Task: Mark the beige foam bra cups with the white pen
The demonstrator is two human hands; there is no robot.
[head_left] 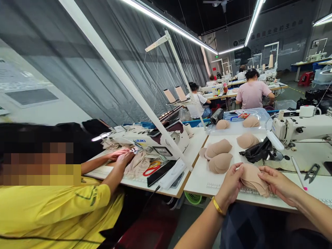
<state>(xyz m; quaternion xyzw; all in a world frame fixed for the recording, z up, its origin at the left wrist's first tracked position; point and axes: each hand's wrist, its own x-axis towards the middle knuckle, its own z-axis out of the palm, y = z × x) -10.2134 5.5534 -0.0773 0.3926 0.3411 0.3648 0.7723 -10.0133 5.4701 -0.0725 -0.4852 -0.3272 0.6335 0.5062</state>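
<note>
Between my two hands is a small stack of beige bra cups (252, 178), held above the front edge of the white sewing table (197, 178). My left hand (230, 183), with a gold bracelet on the wrist, pinches the stack's left side. On the right side, my right hand (277, 181) grips it with thumb and fingers. More piles of beige cups (220, 162) lie just beyond my left hand. Another pile (247, 140) sits farther back, beside a crumpled black plastic bag (259, 152). Under the held stack, a printed ruler strip (212, 185) is partly covered.
At right stands a white sewing machine (298, 126), with a pen (298, 173) and thread snips (312, 173) before it. A clear plastic tray (211, 129) holds more cups at the back. To the left, a co-worker in yellow (59, 207) works at a JUKI machine (140, 140).
</note>
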